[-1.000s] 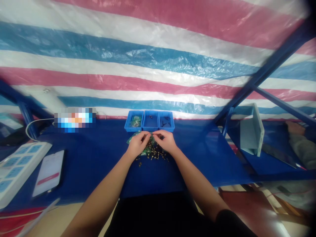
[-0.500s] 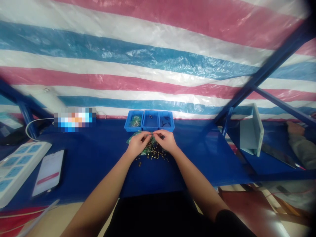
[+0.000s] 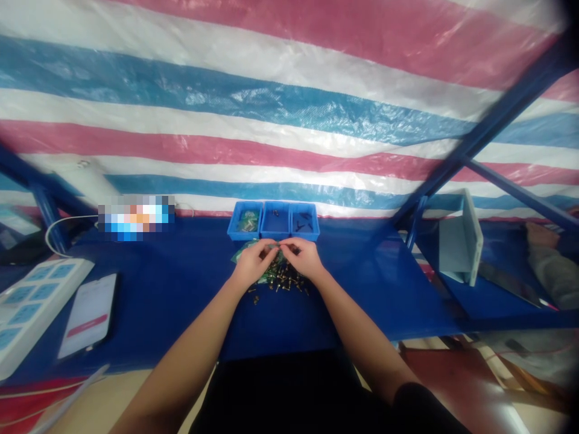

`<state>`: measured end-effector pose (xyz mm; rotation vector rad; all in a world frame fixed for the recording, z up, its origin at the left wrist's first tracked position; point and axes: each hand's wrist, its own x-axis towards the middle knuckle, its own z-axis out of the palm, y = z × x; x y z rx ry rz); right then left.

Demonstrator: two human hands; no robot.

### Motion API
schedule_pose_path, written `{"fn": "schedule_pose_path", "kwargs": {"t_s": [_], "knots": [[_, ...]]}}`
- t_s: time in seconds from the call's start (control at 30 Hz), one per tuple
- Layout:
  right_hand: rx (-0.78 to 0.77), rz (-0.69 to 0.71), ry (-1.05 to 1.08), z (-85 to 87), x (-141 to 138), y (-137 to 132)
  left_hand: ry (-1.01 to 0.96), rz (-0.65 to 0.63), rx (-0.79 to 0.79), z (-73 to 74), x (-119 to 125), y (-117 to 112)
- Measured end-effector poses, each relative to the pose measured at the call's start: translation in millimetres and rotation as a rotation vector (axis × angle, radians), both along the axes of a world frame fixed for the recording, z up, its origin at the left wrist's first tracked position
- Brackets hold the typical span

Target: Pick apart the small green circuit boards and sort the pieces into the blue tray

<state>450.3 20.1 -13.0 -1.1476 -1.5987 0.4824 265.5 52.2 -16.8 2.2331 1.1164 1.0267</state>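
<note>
My left hand (image 3: 254, 263) and my right hand (image 3: 303, 255) meet fingertip to fingertip, each in a pinch. Whatever sits between the fingers is too small to make out. Below them a heap of small brass-coloured and dark metal parts (image 3: 284, 278) lies on the blue table, partly on a green-tinted plastic bag (image 3: 244, 248). Just beyond my hands three blue bins stand in a row. The left bin (image 3: 231, 231) holds pale metal pieces, the middle bin (image 3: 275, 234) a few small pieces, the right bin (image 3: 312, 235) several dark slim pieces.
To the left lie a white power strip (image 3: 43, 307) and a phone (image 3: 88, 313) on the blue table (image 3: 172, 289). At the right stands a pale panel-like stand (image 3: 461, 241) beside a blue frame bar (image 3: 434, 181). Another person's sleeve (image 3: 554, 265) shows at the far right.
My hands stay pinched together over the heap, with hardly any shift. At the far right, the other person's hand and sleeve have moved slightly.
</note>
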Motion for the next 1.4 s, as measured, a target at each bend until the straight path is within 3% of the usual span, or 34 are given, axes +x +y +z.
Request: {"fn": "schedule_pose_path", "kwargs": {"t_s": [1.4], "knots": [[-0.017,0.022,-0.023,3.1,0.1,-1.0,0.002,0.017,0.049,0.9,-1.4,0.4]]}}
